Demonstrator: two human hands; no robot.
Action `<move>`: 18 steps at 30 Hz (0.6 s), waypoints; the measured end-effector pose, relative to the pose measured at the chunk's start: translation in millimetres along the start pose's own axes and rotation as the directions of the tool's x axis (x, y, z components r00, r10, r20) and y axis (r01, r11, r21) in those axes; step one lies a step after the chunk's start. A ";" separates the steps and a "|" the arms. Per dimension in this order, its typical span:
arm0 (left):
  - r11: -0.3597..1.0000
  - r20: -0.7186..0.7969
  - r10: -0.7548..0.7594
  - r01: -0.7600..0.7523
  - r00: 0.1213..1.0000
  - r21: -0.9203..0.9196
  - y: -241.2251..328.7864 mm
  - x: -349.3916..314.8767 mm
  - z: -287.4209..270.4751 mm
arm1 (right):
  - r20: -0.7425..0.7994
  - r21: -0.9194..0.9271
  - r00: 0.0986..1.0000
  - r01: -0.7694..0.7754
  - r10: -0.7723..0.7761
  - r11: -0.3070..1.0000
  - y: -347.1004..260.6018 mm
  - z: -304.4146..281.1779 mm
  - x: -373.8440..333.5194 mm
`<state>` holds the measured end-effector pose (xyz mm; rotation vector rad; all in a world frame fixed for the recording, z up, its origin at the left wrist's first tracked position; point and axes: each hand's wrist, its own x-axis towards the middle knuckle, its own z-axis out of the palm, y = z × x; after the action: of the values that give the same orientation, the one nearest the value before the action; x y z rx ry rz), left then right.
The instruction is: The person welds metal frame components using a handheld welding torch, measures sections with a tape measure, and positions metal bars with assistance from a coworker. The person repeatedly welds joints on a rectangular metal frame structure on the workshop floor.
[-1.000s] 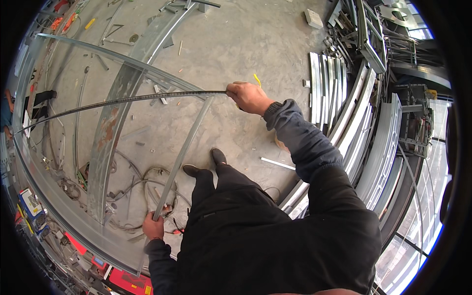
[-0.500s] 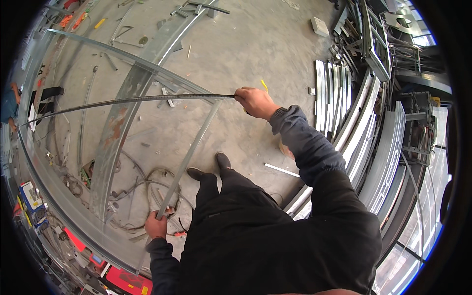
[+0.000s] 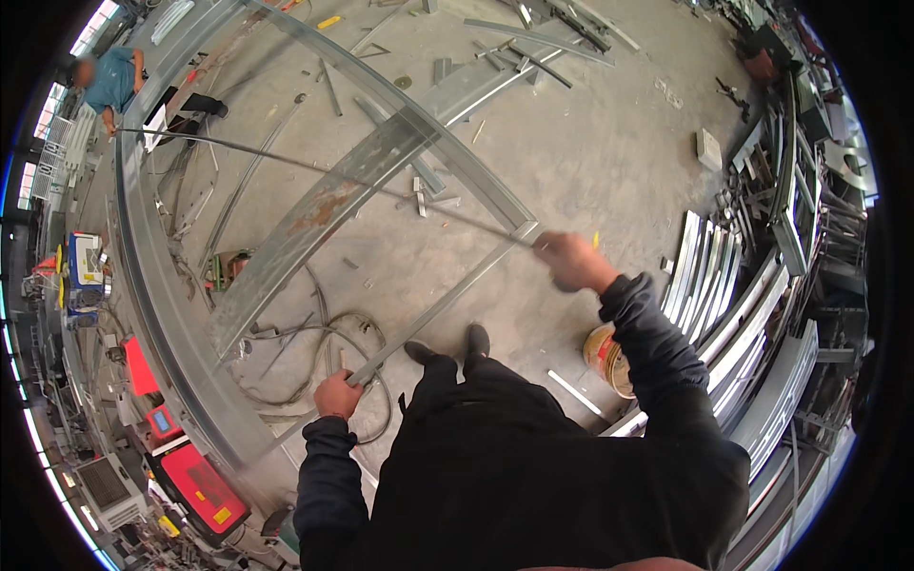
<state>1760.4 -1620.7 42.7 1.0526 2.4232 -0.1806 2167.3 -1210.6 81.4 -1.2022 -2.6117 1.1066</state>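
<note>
Currently one straight metal bar runs diagonally above the concrete floor, left hand clamped on its lower end, right hand closed at its upper end on one thin rod stretching far left. Two curved metal channels cross underneath; one yellow bucket sits by the right sleeve, stacked metal profiles just beyond.

Grey concrete floor, stacked metal profiles at right, red machines, daylit windows
</note>
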 end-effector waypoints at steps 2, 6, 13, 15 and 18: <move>1.000 0.008 0.029 -0.029 1.000 -0.012 -4.4 -6.4 1.7 | 0.328 0.427 0.941 -0.229 0.086 0.875 -86.4 -2.7 -7.3; 0.993 -0.048 0.076 -0.080 0.996 -0.092 -14.1 -9.6 5.9 | 0.682 0.669 0.730 -0.603 -0.036 0.435 -159.2 59.8 -19.9; 0.903 -0.331 0.318 -0.390 0.888 -0.178 -52.9 -11.2 16.0 | 0.563 0.710 0.827 -0.489 0.009 0.506 -255.0 143.3 22.7; 0.855 -0.505 0.332 -0.480 0.797 -0.196 -60.6 -31.0 9.4 | 0.557 0.724 0.830 -0.486 0.000 0.490 -278.8 158.8 30.5; 0.789 -0.654 0.241 -0.537 0.717 -0.298 -78.2 -67.5 -5.7 | 0.500 0.728 0.866 -0.429 0.013 0.535 -314.7 186.7 42.4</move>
<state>1741.5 -1717.2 74.8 1.5170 2.4341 0.9903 1874.7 -1428.6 132.4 -1.1099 -1.6231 2.5258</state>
